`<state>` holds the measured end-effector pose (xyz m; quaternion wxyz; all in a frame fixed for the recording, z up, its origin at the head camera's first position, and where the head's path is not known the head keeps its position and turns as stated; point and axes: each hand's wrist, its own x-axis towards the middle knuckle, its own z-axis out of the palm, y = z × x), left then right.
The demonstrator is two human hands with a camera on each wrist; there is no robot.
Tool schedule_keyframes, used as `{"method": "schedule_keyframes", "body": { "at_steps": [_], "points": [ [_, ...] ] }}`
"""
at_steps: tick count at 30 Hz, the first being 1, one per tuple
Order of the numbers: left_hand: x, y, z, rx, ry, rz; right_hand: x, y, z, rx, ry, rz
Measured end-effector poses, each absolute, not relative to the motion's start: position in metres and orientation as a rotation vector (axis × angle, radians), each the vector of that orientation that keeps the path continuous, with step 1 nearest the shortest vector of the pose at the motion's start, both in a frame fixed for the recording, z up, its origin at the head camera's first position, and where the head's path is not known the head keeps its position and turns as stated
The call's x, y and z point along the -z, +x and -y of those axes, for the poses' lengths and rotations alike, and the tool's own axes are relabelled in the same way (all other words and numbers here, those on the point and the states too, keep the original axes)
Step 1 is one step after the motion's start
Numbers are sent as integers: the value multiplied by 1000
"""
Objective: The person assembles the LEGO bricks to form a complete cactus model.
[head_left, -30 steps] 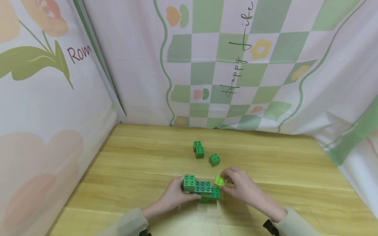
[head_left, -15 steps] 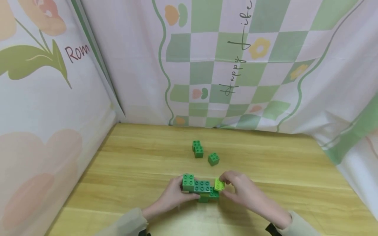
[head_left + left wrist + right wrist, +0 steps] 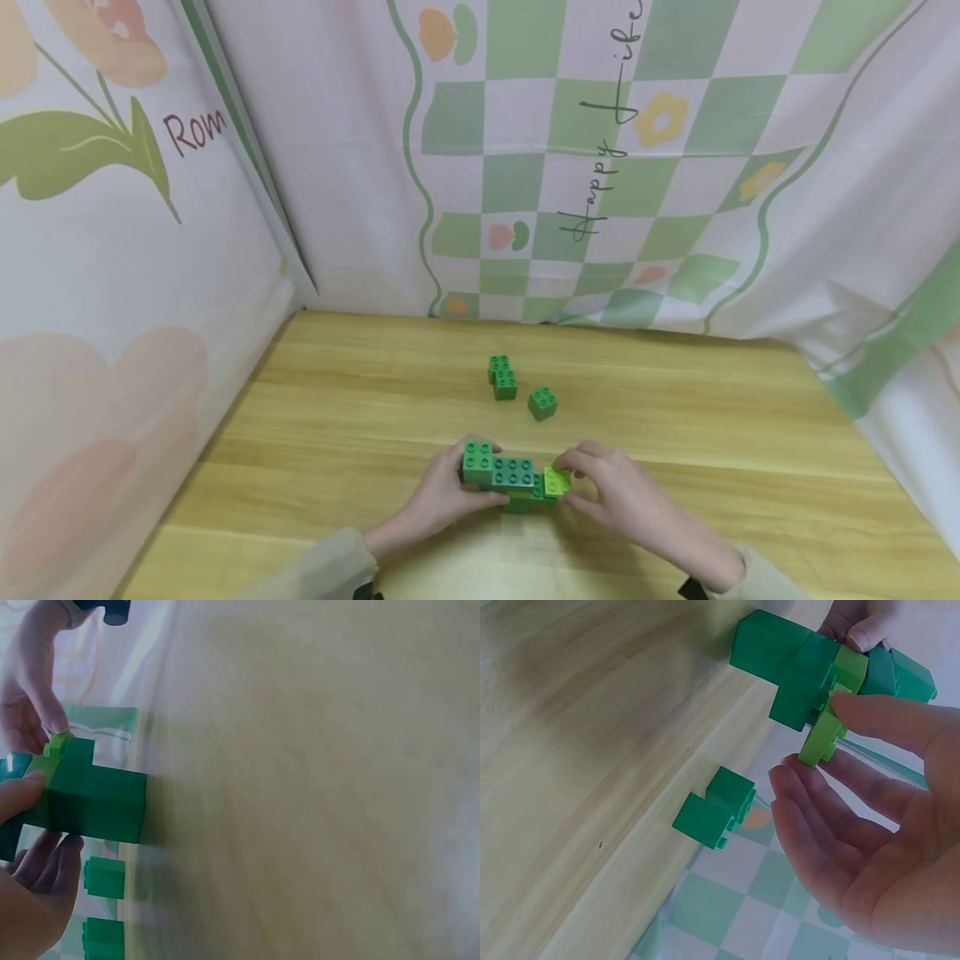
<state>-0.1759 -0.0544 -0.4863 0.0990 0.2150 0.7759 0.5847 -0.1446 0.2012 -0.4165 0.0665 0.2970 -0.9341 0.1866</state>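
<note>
The brick stack mixes green, teal and lime; the small right brick is lime, the loose far bricks green. Yellow-tan grain streaks the table. Green and white checks pattern the far curtain.

Booth-like setting: printed curtains, wooden tabletop

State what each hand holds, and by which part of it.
Left hand: the block assembly, gripped by opposite sides, toward its raised end. Right hand: the small lime block, pinched by its edges.
</note>
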Motion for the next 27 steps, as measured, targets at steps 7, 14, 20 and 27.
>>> {"method": "schedule_keyframes", "body": {
  "at_steps": [7,14,20,27],
  "points": [
    [489,-177,52,-1733,598,-2234,421,-144,-202,-582,940,2768],
    [494,-180,51,-1720,583,-2129,422,-143,-202,-611,959,2750],
    [496,-181,49,-1717,601,-2115,421,-142,-201,-622,946,2770],
    [495,-181,47,-1702,589,-2152,423,-143,-202,-626,937,2760]
  ]
}}
